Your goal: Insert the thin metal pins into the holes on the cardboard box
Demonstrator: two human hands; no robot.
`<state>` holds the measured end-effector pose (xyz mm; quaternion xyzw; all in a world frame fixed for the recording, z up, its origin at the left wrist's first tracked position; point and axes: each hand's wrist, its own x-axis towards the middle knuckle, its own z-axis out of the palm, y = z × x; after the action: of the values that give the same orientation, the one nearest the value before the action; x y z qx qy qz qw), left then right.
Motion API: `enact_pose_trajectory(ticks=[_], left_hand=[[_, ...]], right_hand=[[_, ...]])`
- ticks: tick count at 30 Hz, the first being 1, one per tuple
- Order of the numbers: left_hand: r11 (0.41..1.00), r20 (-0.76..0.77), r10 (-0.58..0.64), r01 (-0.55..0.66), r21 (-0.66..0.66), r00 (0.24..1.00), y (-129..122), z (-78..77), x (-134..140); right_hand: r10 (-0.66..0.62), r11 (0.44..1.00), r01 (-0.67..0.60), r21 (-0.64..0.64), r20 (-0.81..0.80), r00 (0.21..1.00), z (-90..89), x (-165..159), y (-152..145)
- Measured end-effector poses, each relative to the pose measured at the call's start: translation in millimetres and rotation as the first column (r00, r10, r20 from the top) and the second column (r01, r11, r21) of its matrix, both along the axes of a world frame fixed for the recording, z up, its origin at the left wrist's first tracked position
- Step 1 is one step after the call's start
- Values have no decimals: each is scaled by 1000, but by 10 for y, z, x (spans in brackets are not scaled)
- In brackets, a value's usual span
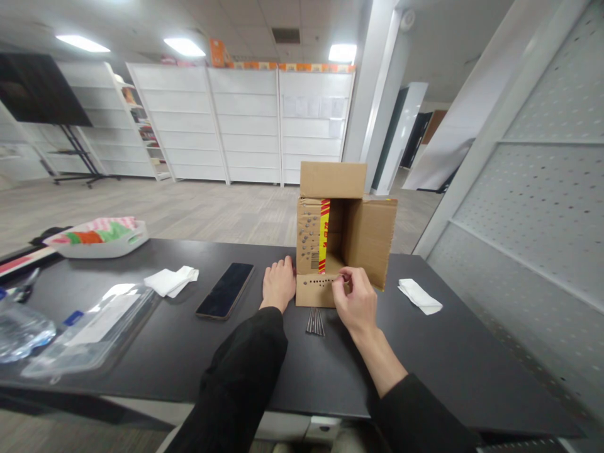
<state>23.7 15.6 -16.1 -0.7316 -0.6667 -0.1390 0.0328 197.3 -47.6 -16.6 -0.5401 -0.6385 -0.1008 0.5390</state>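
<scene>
A cardboard box [372, 236] with its flaps open stands on the dark table, its opening facing me. Rows of small dark round spots cover its left flap [309, 239], beside a yellow-and-red tape strip [324, 236]. My left hand [279, 282] rests beside the box, fingers stretched forward, the index side by its left edge. My right hand [356, 296] pinches thumb and forefinger at the lower flap [311, 297], at the right end of a row of dark dots. Whatever is in the pinch is too small to make out. Several thin metal nails [315, 322] lie just in front of the box.
Left of my left hand lie a phone [225, 290], folded tissues [170, 281], a clear plastic case [101, 327] and a water bottle [23, 330]. A white basket [99, 248] is farther back. Another tissue [419, 296] lies right of the box, near a perforated panel [533, 207].
</scene>
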Motion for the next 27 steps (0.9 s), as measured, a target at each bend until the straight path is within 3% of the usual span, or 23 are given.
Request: enact_pose_trajectory(ticks=[8, 12, 17, 27], left_hand=[[1000, 3, -9, 9, 15, 1000, 4, -2, -2], [1000, 5, -5, 5, 10, 1000, 9, -8, -3], [1000, 5, 0, 0, -19, 1000, -10, 29, 6], [1000, 13, 0, 0, -15, 1000, -9, 18, 3]], right_hand=[[35, 999, -39, -34, -105, 994, 17, 58, -25], [66, 981, -107, -162, -239, 969, 26, 91, -71], [69, 918, -198, -344, -354, 933, 41, 141, -177], [184, 854, -304, -422, -302, 935, -14, 174, -514]])
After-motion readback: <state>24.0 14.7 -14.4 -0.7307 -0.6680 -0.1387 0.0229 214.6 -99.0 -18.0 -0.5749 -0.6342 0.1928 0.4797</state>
